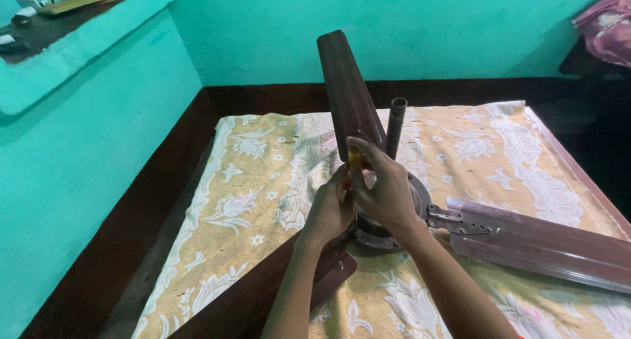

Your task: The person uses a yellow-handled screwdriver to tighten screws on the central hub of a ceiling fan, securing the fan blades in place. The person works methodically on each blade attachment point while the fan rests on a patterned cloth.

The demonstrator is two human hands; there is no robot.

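Note:
A brown ceiling fan lies on a patterned yellow and white cloth point(263, 181). Its motor hub point(420, 194) is mostly hidden behind my hands, and a dark downrod point(395, 125) sticks up from it. One blade point(345, 92) points away, one blade point(539, 237) runs right, and a third blade point(250, 299) comes toward me. My right hand point(384, 188) grips a yellow-handled tool point(355, 157) held upright over the hub. My left hand point(328, 211) presses at the hub beside the tool's lower end; I cannot tell what it holds.
Teal walls point(98, 148) close in at the left and back. A ledge point(39, 17) at top left carries small items. A pink bundle of fabric point(608, 27) sits at top right. Dark floor point(151, 201) borders the cloth.

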